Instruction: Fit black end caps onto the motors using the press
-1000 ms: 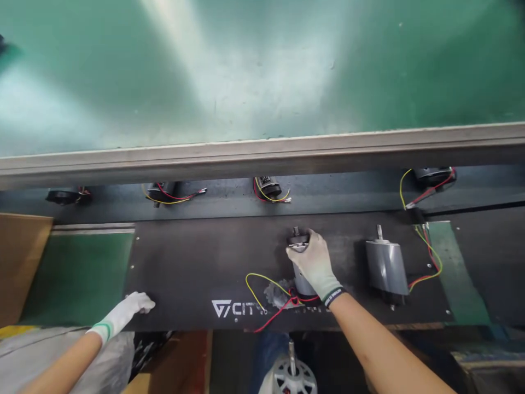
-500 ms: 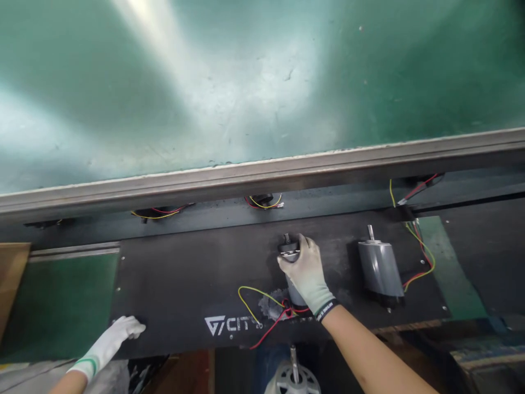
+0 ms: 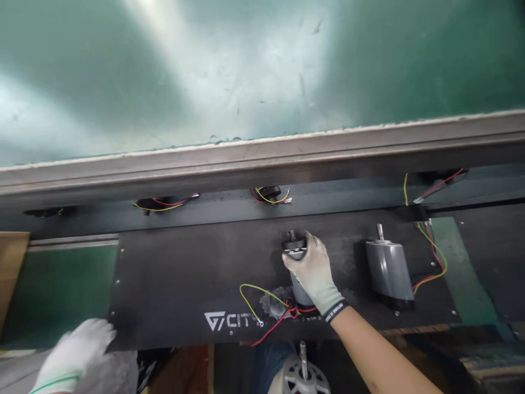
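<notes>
My right hand point(image 3: 315, 268), in a pale glove with a dark wrist band, is wrapped round the upper part of a grey motor point(image 3: 301, 293). The motor lies on the black mat point(image 3: 176, 273), its black-collared shaft end pointing away from me. Red and yellow wires point(image 3: 292, 311) spread from its near end. At the lower left, my left hand point(image 3: 84, 345), in a white glove, is near the mat's front left corner, fingers loosely extended and holding nothing. A second grey motor point(image 3: 389, 271) rests on the mat to the right of my right hand.
A metal rail point(image 3: 229, 164) edges the green surface point(image 3: 246, 71) beyond the mat. Parts with wires point(image 3: 270, 194) sit beneath it. Near the front edge stands a finned motor part point(image 3: 305, 377) with an upright shaft. Cardboard point(image 3: 12, 262) lies at the far left.
My left hand has moved left and nearer to me, off the mat's corner. My right hand still holds the motor. The view has shifted slightly.
</notes>
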The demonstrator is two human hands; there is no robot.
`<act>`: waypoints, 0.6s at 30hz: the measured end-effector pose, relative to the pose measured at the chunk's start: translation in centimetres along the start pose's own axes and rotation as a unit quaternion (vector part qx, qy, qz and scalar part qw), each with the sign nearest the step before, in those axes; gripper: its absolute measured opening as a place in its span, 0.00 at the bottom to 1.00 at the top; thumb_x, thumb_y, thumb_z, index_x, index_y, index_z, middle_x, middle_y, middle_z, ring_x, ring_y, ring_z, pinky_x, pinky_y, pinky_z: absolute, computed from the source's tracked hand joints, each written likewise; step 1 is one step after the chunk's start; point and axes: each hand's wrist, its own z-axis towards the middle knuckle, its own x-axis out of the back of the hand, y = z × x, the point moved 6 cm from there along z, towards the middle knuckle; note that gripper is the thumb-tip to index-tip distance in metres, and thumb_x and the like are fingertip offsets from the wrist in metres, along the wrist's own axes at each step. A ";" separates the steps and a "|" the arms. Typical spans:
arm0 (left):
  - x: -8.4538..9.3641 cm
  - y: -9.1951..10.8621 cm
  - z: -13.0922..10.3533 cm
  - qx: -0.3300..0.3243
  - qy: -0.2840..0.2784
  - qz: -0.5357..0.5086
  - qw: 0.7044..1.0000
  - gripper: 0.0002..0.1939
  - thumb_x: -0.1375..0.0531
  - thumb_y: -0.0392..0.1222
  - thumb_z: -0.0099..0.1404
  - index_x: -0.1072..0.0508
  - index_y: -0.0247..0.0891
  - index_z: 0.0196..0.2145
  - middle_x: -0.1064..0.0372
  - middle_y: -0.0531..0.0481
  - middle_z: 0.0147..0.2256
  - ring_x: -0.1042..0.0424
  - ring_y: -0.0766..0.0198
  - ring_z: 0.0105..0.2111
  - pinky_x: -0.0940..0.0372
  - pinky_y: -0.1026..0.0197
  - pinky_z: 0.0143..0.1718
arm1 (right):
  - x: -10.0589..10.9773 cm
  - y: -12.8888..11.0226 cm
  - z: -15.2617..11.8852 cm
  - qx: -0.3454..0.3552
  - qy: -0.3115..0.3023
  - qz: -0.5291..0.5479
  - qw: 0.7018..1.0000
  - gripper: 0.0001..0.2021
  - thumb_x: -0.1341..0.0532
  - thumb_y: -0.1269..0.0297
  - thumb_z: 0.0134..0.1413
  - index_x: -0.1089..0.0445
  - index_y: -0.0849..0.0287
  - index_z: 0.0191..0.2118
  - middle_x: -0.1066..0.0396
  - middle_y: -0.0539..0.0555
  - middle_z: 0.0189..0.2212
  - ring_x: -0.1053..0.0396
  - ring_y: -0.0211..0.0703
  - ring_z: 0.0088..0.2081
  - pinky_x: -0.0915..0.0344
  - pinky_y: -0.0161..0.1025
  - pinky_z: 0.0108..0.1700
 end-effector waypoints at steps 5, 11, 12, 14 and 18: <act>-16.1 -2.4 1.6 0.023 -0.040 -0.050 0.998 0.34 0.26 0.68 0.51 0.16 0.46 0.49 0.17 0.37 0.51 0.22 0.36 0.57 0.23 0.36 0.50 | -0.1 0.7 0.2 -0.025 -0.049 0.046 0.997 0.48 0.28 0.51 0.44 0.36 0.77 0.67 0.29 0.77 0.59 0.31 0.71 0.60 0.35 0.62 0.65; -27.3 -6.6 3.2 -0.010 -0.063 -0.123 0.990 0.53 0.20 0.67 0.37 0.23 0.44 0.59 0.19 0.34 0.52 0.21 0.31 0.53 0.28 0.34 0.58 | 8.0 5.5 -7.2 -0.139 -0.057 0.256 0.955 0.45 0.33 0.42 0.55 0.39 0.62 0.72 0.34 0.66 0.68 0.36 0.63 0.69 0.44 0.62 0.73; -28.8 -6.5 3.2 -0.030 -0.055 -0.140 0.988 0.53 0.20 0.67 0.35 0.22 0.43 0.57 0.19 0.34 0.51 0.20 0.32 0.52 0.29 0.36 0.58 | 10.7 6.8 -10.0 -0.168 -0.033 0.282 0.944 0.42 0.34 0.40 0.57 0.37 0.59 0.71 0.33 0.64 0.67 0.35 0.62 0.68 0.44 0.62 0.73; -31.5 -5.4 2.8 -0.067 -0.036 -0.140 0.987 0.52 0.20 0.67 0.33 0.22 0.40 0.54 0.19 0.36 0.50 0.21 0.36 0.51 0.29 0.40 0.57 | 16.0 9.3 -16.7 -0.224 -0.001 0.338 0.914 0.36 0.34 0.40 0.60 0.34 0.53 0.68 0.31 0.61 0.67 0.34 0.60 0.67 0.42 0.60 0.73; -39.0 -1.1 0.9 -0.087 -0.083 -0.077 0.990 0.45 0.19 0.59 0.42 0.24 0.37 0.55 0.21 0.39 0.51 0.23 0.45 0.50 0.30 0.48 0.55 | 23.6 12.0 -30.6 -0.309 -0.016 0.487 0.817 0.27 0.31 0.44 0.60 0.24 0.50 0.60 0.30 0.59 0.66 0.35 0.58 0.68 0.46 0.58 0.75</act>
